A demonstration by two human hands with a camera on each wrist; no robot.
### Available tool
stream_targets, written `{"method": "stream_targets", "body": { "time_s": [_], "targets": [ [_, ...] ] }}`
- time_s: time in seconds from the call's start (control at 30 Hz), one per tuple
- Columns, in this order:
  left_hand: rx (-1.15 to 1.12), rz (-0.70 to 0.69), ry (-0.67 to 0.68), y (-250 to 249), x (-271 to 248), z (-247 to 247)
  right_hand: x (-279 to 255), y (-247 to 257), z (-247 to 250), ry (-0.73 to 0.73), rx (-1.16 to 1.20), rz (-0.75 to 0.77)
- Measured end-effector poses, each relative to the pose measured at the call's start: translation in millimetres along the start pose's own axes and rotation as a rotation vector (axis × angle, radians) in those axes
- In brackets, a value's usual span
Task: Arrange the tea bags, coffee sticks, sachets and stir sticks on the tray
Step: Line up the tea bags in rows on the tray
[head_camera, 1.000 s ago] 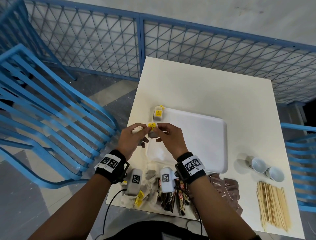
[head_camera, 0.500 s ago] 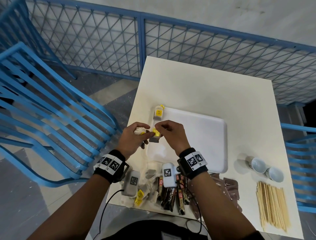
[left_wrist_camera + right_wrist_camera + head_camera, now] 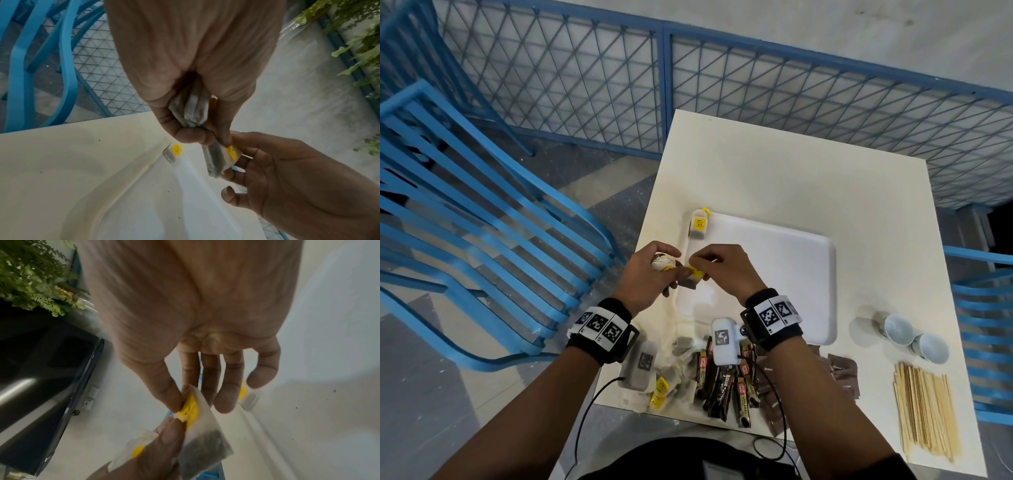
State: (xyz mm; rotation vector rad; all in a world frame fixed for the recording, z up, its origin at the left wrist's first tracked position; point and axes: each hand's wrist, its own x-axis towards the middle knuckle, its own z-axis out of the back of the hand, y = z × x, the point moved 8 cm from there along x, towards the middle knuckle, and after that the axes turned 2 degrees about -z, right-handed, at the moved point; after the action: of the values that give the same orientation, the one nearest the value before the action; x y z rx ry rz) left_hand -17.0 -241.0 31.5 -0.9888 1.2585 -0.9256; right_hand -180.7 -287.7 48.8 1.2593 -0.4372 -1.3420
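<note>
My left hand [image 3: 671, 270] grips a small bundle of tea bags [image 3: 193, 110] over the left rim of the white tray [image 3: 784, 274]. Its thumb and a finger also touch one tea bag [image 3: 690, 279] hanging between the hands. My right hand [image 3: 698, 263] pinches that bag's yellow tag [image 3: 190, 408] between thumb and forefinger; its other fingers are spread. Another tea bag with a yellow tag [image 3: 698, 224] lies on the tray's far left corner. At the table's near edge lie more tea bags [image 3: 664, 387], coffee sticks [image 3: 722, 387], brown sachets [image 3: 839, 373] and wooden stir sticks [image 3: 924, 418].
Two small white cups [image 3: 897, 329] stand right of the tray. A blue slatted chair [image 3: 482, 240] is at the table's left, another [image 3: 986, 325] at its right. A blue mesh fence [image 3: 722, 85] runs behind the table.
Both hands have come down and nearer to the tray's left rim with the tea bag between them. The right hand's fingers have shifted on the yellow tag.
</note>
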Motion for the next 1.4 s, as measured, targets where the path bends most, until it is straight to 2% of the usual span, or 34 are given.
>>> {"method": "stream_targets", "body": {
  "time_s": [0.23,0.33,0.43,0.57,0.77,0.9,1.07,1.4],
  "targets": [
    [0.040,-0.011,0.014,9.0,4.6,-0.5,-0.6,-6.2,1.1,-0.060,0.168,-0.080],
    [0.051,-0.020,0.009,8.4,4.0,-0.2,-2.3,-8.2,-0.4,0.009,0.096,-0.096],
    [0.050,-0.024,0.008,7.9,3.6,-0.1,-4.7,-4.6,-4.8,0.086,0.012,-0.029],
    [0.049,-0.018,0.021,10.7,3.6,-1.4,-2.9,-4.0,-0.8,-0.009,0.061,0.010],
    [0.083,0.021,0.050,9.5,-1.1,-8.9,1.2,-5.4,2.7,-0.073,0.090,0.016],
    [0.065,0.021,0.009,12.2,1.5,-6.3,1.4,-11.1,-0.5,-0.062,0.079,-0.022],
    [0.082,0.039,-0.047,17.1,6.4,-1.0,-2.8,-14.9,-11.5,0.000,0.098,0.004],
    [0.017,0.067,-0.100,24.2,19.4,3.4,12.5,-18.9,-12.2,-0.057,0.177,-0.014]
  ]
}}
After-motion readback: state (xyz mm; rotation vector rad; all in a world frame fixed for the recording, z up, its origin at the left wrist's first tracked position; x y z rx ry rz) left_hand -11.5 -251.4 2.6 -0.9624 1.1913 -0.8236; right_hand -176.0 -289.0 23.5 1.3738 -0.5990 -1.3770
